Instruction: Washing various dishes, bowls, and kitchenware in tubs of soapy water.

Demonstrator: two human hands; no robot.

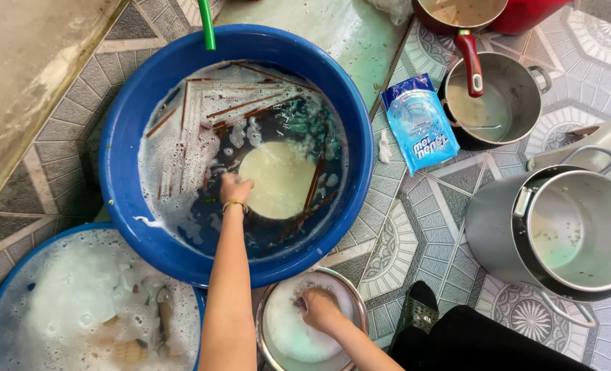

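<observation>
Patterned grey tile floor, wet, beside a concrete wall. Large blue basin of soapy water, holding brown chopsticks lying mostly lengthwise toward the far rim. Round pale plate lies flat at basin centre. Steel pot sits right. Left hand, fingers submerged, touches the plate's edge; grip unclear. Right hand, fingers curled closed, presses into a foamy steel bowl.

Plate and chopsticks lie in the basin; packet right of it, bowl before it.
</observation>
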